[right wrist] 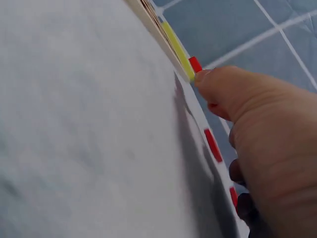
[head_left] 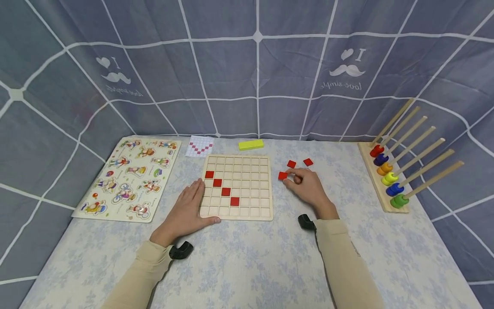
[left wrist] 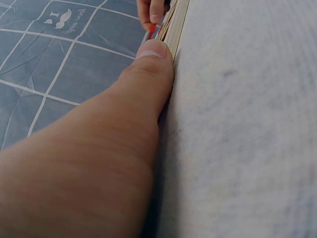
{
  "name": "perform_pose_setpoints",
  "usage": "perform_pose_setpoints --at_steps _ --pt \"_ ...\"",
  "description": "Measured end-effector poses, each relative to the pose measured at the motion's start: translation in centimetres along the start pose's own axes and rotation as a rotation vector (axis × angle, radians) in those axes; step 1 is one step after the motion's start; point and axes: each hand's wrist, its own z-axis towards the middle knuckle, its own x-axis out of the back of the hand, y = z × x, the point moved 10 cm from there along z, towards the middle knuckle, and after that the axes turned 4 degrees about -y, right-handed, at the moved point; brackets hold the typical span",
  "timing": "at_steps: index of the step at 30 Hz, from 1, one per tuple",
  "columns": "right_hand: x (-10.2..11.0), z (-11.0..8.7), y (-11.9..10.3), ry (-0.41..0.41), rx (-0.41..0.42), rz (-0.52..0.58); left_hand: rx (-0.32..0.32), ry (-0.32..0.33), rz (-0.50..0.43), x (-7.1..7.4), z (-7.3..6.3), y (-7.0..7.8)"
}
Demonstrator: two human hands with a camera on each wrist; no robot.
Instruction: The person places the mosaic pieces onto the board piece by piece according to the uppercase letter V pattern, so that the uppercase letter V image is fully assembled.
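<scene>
A square wooden grid board (head_left: 251,189) lies mid-table, with several red square tiles set in a diagonal on its left side. My left hand (head_left: 187,206) rests along the board's left edge, fingers straight and the thumb at its lower left corner. To the right of the board, my right hand (head_left: 308,186) pinches a red tile (head_left: 282,176) between thumb and fingertips, held above the table as the right wrist view shows. Two loose red tiles, one nearer (head_left: 291,164) and one farther right (head_left: 308,162), lie beyond that hand.
A small pattern card (head_left: 199,146) and a yellow block (head_left: 251,145) lie behind the board. On the left is a picture puzzle board (head_left: 131,180). At the right stands a wooden peg rack (head_left: 386,184) with coloured rings. A tile-patterned curtain (head_left: 231,68) encloses the table.
</scene>
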Motion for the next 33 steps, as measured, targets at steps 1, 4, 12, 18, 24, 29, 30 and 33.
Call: perform_pose_setpoints --at_steps 1,4,12,18,24,29,30,33 --pt "-0.1 0.0 -0.4 -0.004 0.010 0.000 0.001 -0.001 -0.001 0.0 0.0 0.0" --pt "-0.5 -0.1 -1.5 -0.005 0.049 -0.019 0.003 -0.003 0.002 -0.1 0.1 0.1" --pt "-1.9 -0.3 -4.8 -0.039 0.124 -0.070 0.007 -0.009 0.004 -0.1 0.0 0.0" --pt "-3.4 -0.4 -7.4 -0.090 0.163 -0.086 0.006 -0.006 0.004 0.0 -0.1 0.0" --pt "-5.6 -0.8 -9.7 -0.148 0.222 -0.142 0.003 -0.003 -0.001 0.1 -0.2 0.2" --pt "-6.8 -1.0 -10.9 -0.171 0.252 -0.207 0.004 -0.003 0.000 0.1 -0.2 0.2" --pt "-6.9 -1.0 -11.1 -0.170 0.255 -0.214 0.004 -0.002 0.000 0.1 -0.2 0.2" --pt "-7.1 -1.0 -11.5 -0.166 0.258 -0.235 0.001 0.002 0.002 0.2 -0.2 0.3"
